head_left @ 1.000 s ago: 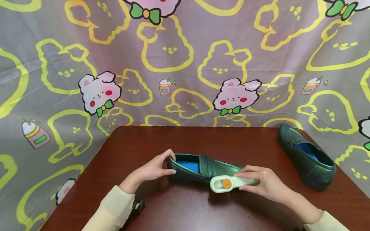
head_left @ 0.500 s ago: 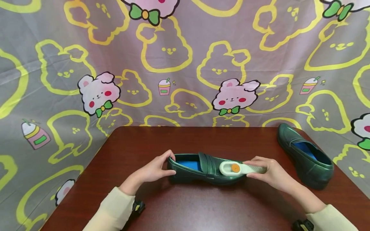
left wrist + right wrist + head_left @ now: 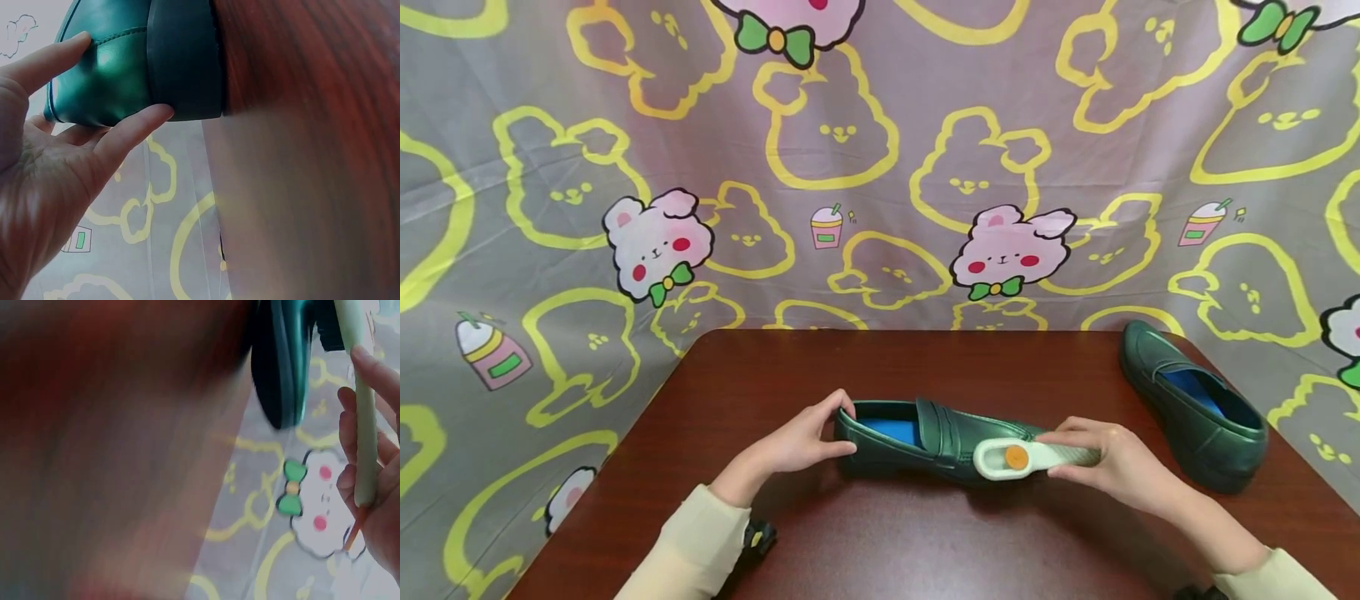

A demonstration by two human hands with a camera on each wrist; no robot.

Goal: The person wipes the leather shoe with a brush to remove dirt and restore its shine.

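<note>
Nearest to us, our two sleeved forearms come in from the bottom edge of the head view, low over the dark red worktop (image 3: 880, 542), each angled inward toward the middle.

Our left hand (image 3: 797, 442) pinches the heel of the green loafer (image 3: 925, 437): the thumb lies along the near side of the heel and the fingers curl over its back rim. The left wrist view shows the same grip from below, a thumb and a fingertip (image 3: 150, 115) pressed on the heel leather and sole edge. The wrist is roughly level and the hand pins the shoe flat on the worktop.

Our right hand (image 3: 1108, 467) grips the ribbed handle of a pale, cream-coloured brush (image 3: 1030, 458) with an orange button near its rounded head. Fingers wrap over the top, thumb beneath. The head rests against the near side of the loafer's toe, the tool lying almost level and pointing left. In the right wrist view the handle (image 3: 362, 412) runs up across the fingers; the rest is blurred.

We judge the step in hand to be working the tool over the toe section of the steadied shoe. The next stroke seems to call for firm counter-pressure at the heel so the loafer does not slide, and for keeping the head flush with the curved leather.

Farther back and well apart, at the right rear of the worktop, the second loafer (image 3: 1195, 408) stands untouched. Behind everything hangs the rabbit-print cloth (image 3: 880, 167).
</note>
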